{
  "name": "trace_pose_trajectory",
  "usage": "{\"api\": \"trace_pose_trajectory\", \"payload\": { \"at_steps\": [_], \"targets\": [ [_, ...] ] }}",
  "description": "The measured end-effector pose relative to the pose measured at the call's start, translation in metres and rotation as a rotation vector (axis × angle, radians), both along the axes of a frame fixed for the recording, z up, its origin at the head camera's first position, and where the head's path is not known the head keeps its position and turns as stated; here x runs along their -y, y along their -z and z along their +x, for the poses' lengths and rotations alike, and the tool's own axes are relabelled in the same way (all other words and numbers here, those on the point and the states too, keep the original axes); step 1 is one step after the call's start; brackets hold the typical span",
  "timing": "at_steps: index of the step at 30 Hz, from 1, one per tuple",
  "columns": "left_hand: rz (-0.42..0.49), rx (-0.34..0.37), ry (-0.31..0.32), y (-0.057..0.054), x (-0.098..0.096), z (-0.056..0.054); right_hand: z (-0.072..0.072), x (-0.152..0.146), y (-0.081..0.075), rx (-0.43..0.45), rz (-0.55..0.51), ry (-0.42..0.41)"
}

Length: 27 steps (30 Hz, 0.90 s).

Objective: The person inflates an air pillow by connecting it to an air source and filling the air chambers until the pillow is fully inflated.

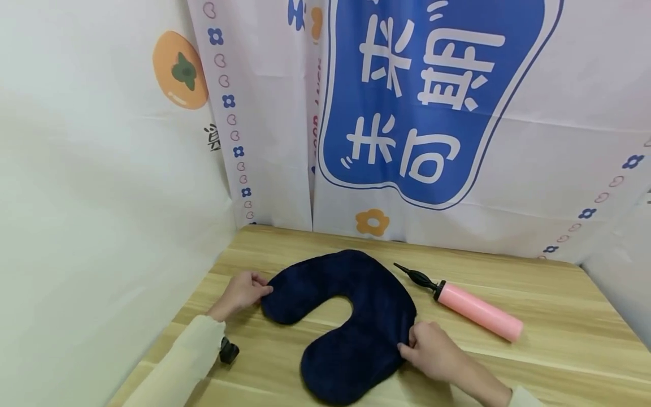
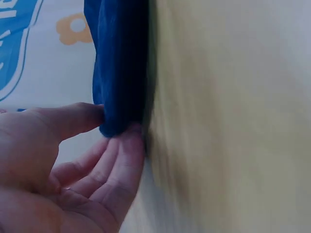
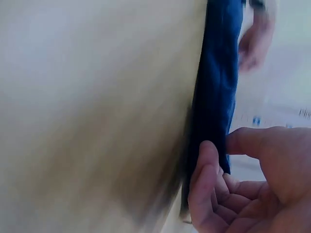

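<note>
A dark navy U-shaped neck pillow (image 1: 373, 316) lies flat on the wooden table, its opening facing the lower left. My left hand (image 1: 244, 291) pinches the tip of its upper arm; in the left wrist view the thumb is on top and the fingers (image 2: 124, 160) are underneath the navy edge. At the pillow's right outer edge, my right hand (image 1: 432, 347) pinches the fabric between thumb and curled fingers, as the right wrist view shows along the dark blue edge (image 3: 216, 87). Beyond the pillow to the right lies a pink hand pump (image 1: 480, 311) with a black nozzle.
The wooden table (image 1: 569, 316) meets a white wall on the left and a printed cloth (image 1: 274, 169) with a blue panel at the back. A black wrist-worn device (image 1: 229, 350) sits at my left cuff.
</note>
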<state>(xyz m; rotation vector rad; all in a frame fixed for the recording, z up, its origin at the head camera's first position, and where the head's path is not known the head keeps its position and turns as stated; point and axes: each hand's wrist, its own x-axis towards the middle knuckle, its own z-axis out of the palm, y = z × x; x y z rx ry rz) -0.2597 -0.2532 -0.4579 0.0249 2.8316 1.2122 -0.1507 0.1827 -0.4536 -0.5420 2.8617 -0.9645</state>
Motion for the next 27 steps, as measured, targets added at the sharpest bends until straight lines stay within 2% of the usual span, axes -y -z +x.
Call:
{"api": "trace_pose_trajectory", "payload": {
  "at_steps": [4, 5, 7, 10, 12, 15, 17, 18, 21, 24, 27],
  "targets": [
    [-0.020, -0.043, 0.023, 0.001, -0.010, -0.020, 0.015, 0.001, -0.005, 0.046, -0.007, -0.059],
    [-0.043, -0.050, 0.028, 0.000, -0.013, -0.021, 0.016, -0.002, -0.008, 0.053, 0.005, -0.057],
    [-0.117, -0.058, 0.034, -0.005, -0.012, -0.017, 0.011, -0.006, -0.016, 0.040, 0.031, -0.031],
    [-0.229, -0.051, 0.067, -0.015, -0.014, 0.005, -0.004, -0.016, -0.029, 0.011, 0.058, 0.030],
    [-0.243, -0.007, 0.138, -0.022, -0.021, 0.026, -0.018, -0.023, -0.033, -0.012, 0.065, 0.068],
    [-0.150, 0.105, 0.292, -0.029, -0.039, 0.056, -0.042, -0.032, -0.030, -0.032, 0.067, 0.082],
    [-0.045, 0.193, 0.386, -0.028, -0.053, 0.071, -0.056, -0.035, -0.022, -0.033, 0.065, 0.071],
    [-0.008, 0.223, 0.414, -0.026, -0.059, 0.078, -0.062, -0.036, -0.017, -0.042, 0.061, 0.056],
    [0.065, 0.245, 0.439, -0.016, -0.073, 0.090, -0.077, -0.040, 0.006, -0.089, 0.042, 0.006],
    [0.079, 0.186, 0.419, -0.007, -0.074, 0.093, -0.087, -0.043, 0.029, -0.129, 0.040, -0.015],
    [0.093, 0.138, 0.407, -0.002, -0.066, 0.090, -0.079, -0.036, 0.022, -0.097, 0.056, 0.002]
  ]
}}
